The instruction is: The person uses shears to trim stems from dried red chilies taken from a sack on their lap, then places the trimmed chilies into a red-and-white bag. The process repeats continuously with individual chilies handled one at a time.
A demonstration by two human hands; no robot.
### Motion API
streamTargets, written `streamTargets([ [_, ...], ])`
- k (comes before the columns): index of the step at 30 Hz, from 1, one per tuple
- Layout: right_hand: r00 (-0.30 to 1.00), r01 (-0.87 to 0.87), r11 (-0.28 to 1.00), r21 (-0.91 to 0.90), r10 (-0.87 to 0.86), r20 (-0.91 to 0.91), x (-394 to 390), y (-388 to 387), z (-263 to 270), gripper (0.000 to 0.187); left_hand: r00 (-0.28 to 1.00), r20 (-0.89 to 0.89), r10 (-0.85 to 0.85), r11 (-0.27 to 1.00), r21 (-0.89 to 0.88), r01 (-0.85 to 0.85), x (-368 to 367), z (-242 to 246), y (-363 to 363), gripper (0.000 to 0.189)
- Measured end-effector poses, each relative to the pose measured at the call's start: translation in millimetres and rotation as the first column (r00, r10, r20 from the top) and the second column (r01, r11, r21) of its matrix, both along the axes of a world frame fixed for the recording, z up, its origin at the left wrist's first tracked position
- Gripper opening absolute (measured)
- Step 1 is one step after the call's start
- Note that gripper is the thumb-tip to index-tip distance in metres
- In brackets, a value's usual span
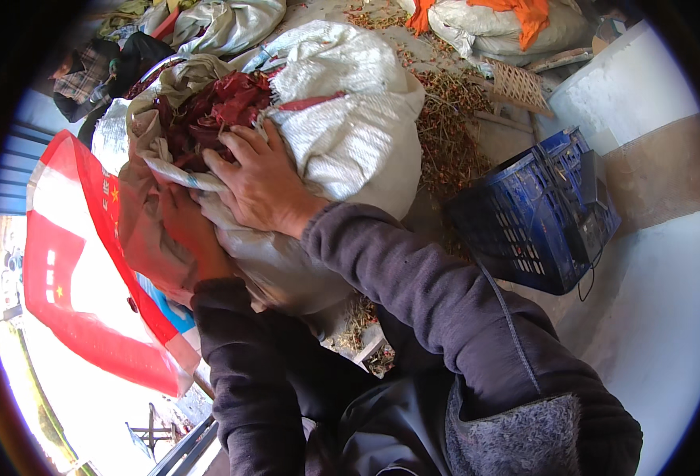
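A large white woven sack (361, 137) stands before me, its mouth showing dark red dried chili peppers (231, 101). My right hand (260, 178) lies with spread fingers over the sack's rolled rim, fingertips at the edge of the peppers. Lower and to the left, my left hand (189, 229) rests against the outer side of the beige sack cloth (147, 220); its fingertips are partly hidden by the cloth and shadow, so its grip cannot be told. One long red pepper (311, 102) lies on the white cloth.
A red and white printed sheet (97, 268) is at the left. Blue plastic crate (528, 214) with a dark device stands at the right, near scattered stems (451, 131) and a woven piece (519, 86). More sacks (504, 30) lie behind. Another person (82, 80) is at upper left.
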State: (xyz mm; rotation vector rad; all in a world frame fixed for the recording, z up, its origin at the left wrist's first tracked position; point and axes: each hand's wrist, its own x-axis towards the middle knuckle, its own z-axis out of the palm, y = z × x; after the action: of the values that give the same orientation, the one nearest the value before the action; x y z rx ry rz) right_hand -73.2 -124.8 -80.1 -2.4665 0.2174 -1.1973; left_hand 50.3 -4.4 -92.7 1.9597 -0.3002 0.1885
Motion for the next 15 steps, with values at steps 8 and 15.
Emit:
streamTargets([
  [8,0.999,0.001,1.0,0.009,-0.001,-0.054,9.5,-5.5,9.5,0.055,0.998,0.059,0.021,0.999,0.023,-0.023,9.8,7.3,-3.0,0.037],
  [15,0.985,-0.105,0.99,-0.098,0.09,-0.144,-87.5,16.9,26.1,0.068,0.886,0.464,0.025,0.985,0.141,-0.101,-111.2,21.9,74.6,0.033],
])
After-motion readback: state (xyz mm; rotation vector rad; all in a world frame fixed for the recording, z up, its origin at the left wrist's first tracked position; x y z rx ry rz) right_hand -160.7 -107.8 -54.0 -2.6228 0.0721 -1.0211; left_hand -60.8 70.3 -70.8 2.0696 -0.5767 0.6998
